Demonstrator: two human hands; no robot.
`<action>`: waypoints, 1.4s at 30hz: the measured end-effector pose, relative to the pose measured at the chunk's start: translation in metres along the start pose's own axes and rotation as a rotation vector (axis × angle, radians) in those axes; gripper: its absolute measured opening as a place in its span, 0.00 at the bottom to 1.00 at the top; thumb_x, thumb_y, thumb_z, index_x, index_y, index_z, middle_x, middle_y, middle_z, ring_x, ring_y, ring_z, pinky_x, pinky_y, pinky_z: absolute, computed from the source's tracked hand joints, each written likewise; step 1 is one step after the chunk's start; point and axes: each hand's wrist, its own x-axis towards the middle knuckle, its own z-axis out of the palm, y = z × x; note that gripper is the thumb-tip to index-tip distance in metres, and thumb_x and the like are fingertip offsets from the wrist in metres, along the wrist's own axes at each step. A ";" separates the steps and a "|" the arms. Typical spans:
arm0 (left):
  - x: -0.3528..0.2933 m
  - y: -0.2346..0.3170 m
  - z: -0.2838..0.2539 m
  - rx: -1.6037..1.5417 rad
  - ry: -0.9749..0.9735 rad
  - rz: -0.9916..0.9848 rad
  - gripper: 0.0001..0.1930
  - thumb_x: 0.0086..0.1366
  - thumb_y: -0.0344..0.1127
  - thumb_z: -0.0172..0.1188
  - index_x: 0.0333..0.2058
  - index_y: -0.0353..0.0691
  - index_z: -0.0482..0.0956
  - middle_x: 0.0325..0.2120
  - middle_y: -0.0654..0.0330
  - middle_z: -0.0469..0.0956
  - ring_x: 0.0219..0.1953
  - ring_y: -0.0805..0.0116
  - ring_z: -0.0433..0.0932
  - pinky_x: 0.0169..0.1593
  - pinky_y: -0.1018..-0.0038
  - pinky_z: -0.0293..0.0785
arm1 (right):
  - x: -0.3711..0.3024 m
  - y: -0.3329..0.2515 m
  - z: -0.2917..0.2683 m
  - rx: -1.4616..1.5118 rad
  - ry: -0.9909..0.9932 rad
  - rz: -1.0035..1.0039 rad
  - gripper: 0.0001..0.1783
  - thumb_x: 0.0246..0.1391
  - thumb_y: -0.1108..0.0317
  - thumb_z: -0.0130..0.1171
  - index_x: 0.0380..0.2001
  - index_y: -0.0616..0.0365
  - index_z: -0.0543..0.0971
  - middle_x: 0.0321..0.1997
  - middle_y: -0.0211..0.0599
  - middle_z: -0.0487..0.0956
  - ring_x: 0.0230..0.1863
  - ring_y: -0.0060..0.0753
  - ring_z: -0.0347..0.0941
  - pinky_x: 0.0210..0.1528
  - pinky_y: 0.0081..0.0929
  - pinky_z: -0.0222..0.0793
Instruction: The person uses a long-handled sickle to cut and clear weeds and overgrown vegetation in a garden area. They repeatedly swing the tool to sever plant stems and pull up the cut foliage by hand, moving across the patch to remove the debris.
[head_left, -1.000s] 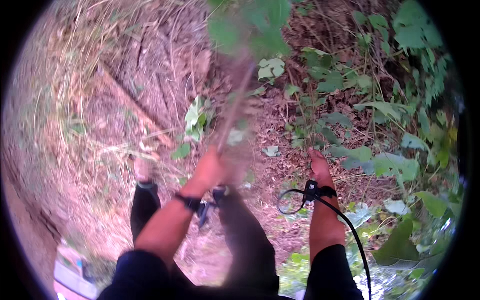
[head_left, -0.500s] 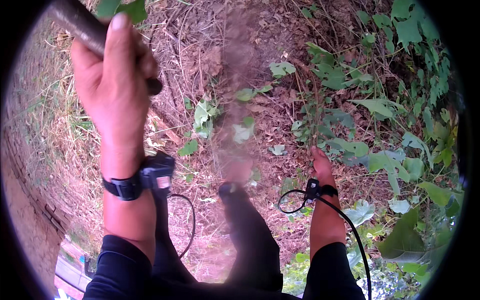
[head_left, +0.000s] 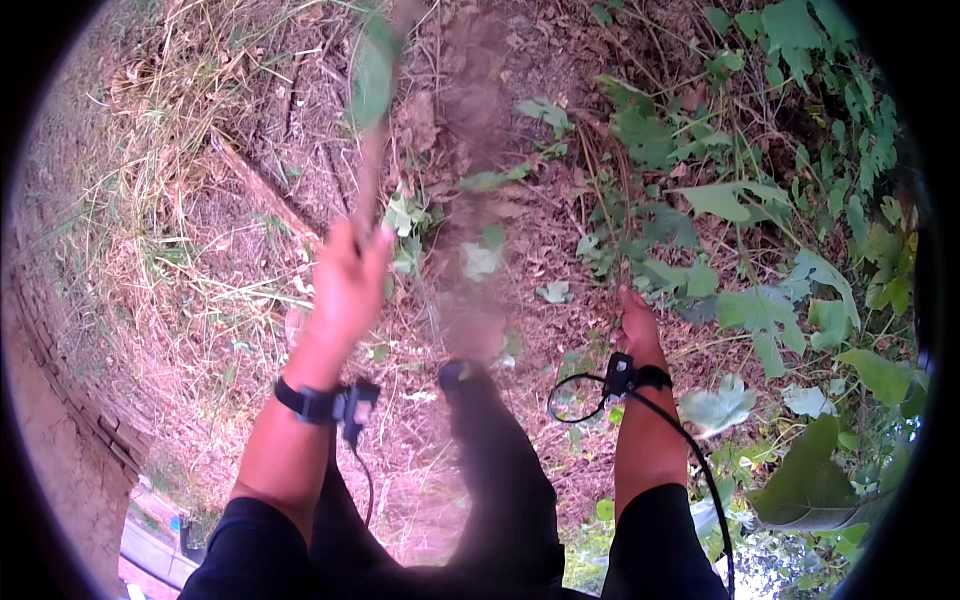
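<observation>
My left hand point(head_left: 345, 285) is closed round the lower end of a brown stick point(head_left: 372, 175), which points up and away from me and is blurred by motion. A green patch like a leaf point(head_left: 372, 75) shows against the stick's upper part; whether it is attached I cannot tell. The stick's far end runs out of the picture. On the right, low among the leaves, my right hand point(head_left: 641, 325) is closed on thin vine stems point(head_left: 625, 235) that rise from it toward the far side. Its fingertips are partly hidden.
Leafy green vines point(head_left: 755, 310) crowd the right side. Dry grass point(head_left: 150, 230) and leaf litter cover the ground, with a fallen branch point(head_left: 265, 190) left of centre. A brick edge point(head_left: 90, 415) curves along the far left. Cables point(head_left: 690, 440) hang from my wrist devices.
My left hand has swung down and to the right with the stick, which now points up instead of to the upper left. My right hand has barely moved.
</observation>
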 end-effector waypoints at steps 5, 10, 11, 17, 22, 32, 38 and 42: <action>0.080 0.130 -0.025 -0.465 0.346 0.631 0.19 0.75 0.49 0.45 0.27 0.44 0.66 0.11 0.71 0.63 0.11 0.82 0.63 0.15 0.82 0.62 | 0.012 0.003 0.001 0.024 0.031 -0.028 0.26 0.59 0.45 0.57 0.52 0.53 0.78 0.26 0.26 0.72 0.15 0.21 0.56 0.16 0.24 0.53; 0.059 0.044 0.086 -0.023 -0.047 0.158 0.22 0.70 0.48 0.52 0.45 0.29 0.68 0.30 0.41 0.77 0.34 0.47 0.80 0.40 0.59 0.76 | 0.018 0.014 -0.003 0.111 0.008 -0.055 0.26 0.60 0.46 0.57 0.51 0.55 0.79 0.28 0.25 0.73 0.15 0.20 0.56 0.16 0.23 0.52; 0.044 0.010 0.093 0.231 -0.298 0.043 0.25 0.68 0.49 0.53 0.48 0.27 0.70 0.36 0.36 0.78 0.39 0.43 0.80 0.44 0.58 0.76 | 0.019 0.017 -0.006 0.143 -0.033 -0.099 0.26 0.60 0.46 0.58 0.51 0.55 0.79 0.27 0.25 0.72 0.15 0.20 0.56 0.16 0.24 0.52; -0.040 -0.059 0.043 0.225 -0.346 -0.159 0.20 0.68 0.48 0.55 0.37 0.32 0.73 0.24 0.47 0.77 0.27 0.54 0.78 0.34 0.59 0.74 | 0.001 0.058 -0.030 0.097 -0.030 0.022 0.18 0.62 0.47 0.57 0.44 0.48 0.77 0.26 0.22 0.70 0.20 0.18 0.60 0.15 0.19 0.53; 0.015 0.032 -0.002 -0.227 0.023 0.137 0.14 0.72 0.45 0.53 0.32 0.41 0.66 0.17 0.67 0.67 0.16 0.78 0.66 0.18 0.78 0.64 | -0.037 0.067 -0.041 0.221 -0.115 -0.053 0.17 0.62 0.48 0.56 0.42 0.49 0.76 0.21 0.19 0.66 0.17 0.16 0.57 0.13 0.18 0.50; -0.054 0.048 -0.092 -0.382 0.020 -0.212 0.13 0.74 0.42 0.49 0.31 0.44 0.64 0.15 0.73 0.60 0.13 0.84 0.57 0.16 0.82 0.55 | -0.159 0.064 -0.080 -0.343 0.130 -0.541 0.15 0.63 0.57 0.58 0.38 0.61 0.80 0.24 0.20 0.72 0.24 0.16 0.63 0.29 0.19 0.60; -0.135 -0.028 -0.208 0.205 0.012 -0.130 0.13 0.72 0.42 0.52 0.32 0.39 0.69 0.16 0.69 0.64 0.18 0.82 0.61 0.21 0.78 0.60 | -0.288 0.028 -0.076 -0.587 0.275 -0.859 0.14 0.60 0.60 0.59 0.38 0.62 0.81 0.24 0.38 0.78 0.25 0.28 0.71 0.31 0.27 0.68; -0.183 -0.041 -0.299 0.306 -0.152 -0.397 0.18 0.69 0.46 0.55 0.35 0.32 0.72 0.18 0.56 0.73 0.21 0.66 0.72 0.28 0.66 0.70 | -0.378 -0.012 -0.054 -0.584 0.372 -0.758 0.14 0.56 0.59 0.61 0.39 0.57 0.81 0.29 0.50 0.80 0.31 0.53 0.79 0.34 0.41 0.74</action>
